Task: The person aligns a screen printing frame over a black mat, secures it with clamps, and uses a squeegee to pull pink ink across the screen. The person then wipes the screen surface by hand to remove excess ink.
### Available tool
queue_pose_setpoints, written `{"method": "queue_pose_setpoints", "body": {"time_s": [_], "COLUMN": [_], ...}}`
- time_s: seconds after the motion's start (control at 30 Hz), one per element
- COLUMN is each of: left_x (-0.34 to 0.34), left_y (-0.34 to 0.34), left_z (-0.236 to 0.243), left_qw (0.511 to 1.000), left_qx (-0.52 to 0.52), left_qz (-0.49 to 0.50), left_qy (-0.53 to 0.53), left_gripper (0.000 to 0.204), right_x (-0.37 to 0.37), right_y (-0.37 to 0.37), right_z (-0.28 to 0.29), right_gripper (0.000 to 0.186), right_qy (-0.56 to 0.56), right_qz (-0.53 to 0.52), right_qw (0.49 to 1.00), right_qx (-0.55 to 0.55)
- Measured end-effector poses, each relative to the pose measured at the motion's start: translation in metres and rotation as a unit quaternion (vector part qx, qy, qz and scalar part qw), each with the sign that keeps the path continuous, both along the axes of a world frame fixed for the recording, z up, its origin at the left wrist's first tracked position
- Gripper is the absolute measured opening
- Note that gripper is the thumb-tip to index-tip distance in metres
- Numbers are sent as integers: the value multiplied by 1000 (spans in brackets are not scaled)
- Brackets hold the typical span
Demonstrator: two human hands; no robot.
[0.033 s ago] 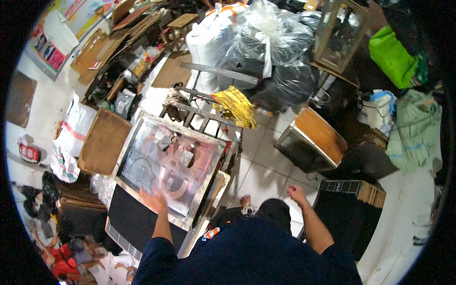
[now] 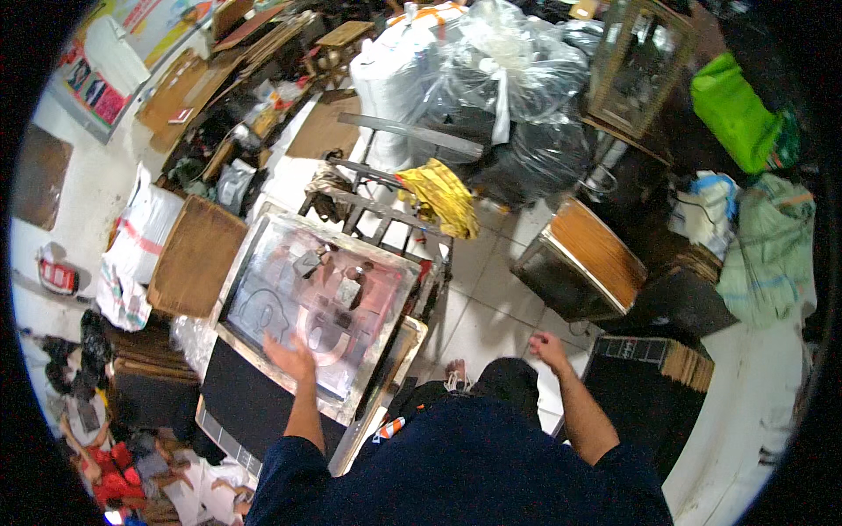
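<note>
Framed pane (image 2: 311, 298), ahead and to the left of the person, with a pale, stained border; two small grey pieces (image 2: 348, 294) show within it, though whether they lie on it or are mirrored in it cannot be told. The left hand (image 2: 292, 358) is over its near edge, the grip spread with fingers apart; contact with the pane cannot be judged. A black panel (image 2: 254, 394) adjoins the pane on the near side. Beyond the far edge stands a metal rack (image 2: 373, 230), over which a yellow cloth (image 2: 438, 200) is draped. The right hand (image 2: 548, 349), well apart from the pane, is above the tiled floor (image 2: 478, 263), its fingers curled; whether that grip encloses anything cannot be told. Beside it stands a stack of black boards (image 2: 645, 403); farther off, a wood-topped box (image 2: 596, 254). Periphery: brown board (image 2: 197, 259) at left, white sack (image 2: 381, 105) and clear bags (image 2: 517, 61) at top, green bag (image 2: 735, 114) at upper right.
</note>
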State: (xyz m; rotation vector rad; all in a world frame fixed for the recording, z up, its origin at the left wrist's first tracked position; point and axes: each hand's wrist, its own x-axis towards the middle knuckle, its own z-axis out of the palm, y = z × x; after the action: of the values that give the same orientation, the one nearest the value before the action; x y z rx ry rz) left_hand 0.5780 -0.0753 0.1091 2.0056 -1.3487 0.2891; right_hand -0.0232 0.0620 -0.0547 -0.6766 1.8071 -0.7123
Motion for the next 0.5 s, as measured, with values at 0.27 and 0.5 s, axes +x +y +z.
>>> {"method": "queue_pose_setpoints", "body": {"time_s": [0.27,0.5], "left_x": [-136,-172], "left_y": [-53,108], "left_z": [5,-36], "left_qw": [987,842], "left_qx": [-15,-2], "left_qz": [-125,539], "left_qy": [102,-10], "left_gripper": [84,73], "right_x": [-15,-22], "right_y": [-312,-557], "right_z": [64,89], "right_gripper": [53,66], "right_qy": [-108,212], "right_qz": [-4,122], "right_qw": [991,942], "right_qx": [-81,-228]}}
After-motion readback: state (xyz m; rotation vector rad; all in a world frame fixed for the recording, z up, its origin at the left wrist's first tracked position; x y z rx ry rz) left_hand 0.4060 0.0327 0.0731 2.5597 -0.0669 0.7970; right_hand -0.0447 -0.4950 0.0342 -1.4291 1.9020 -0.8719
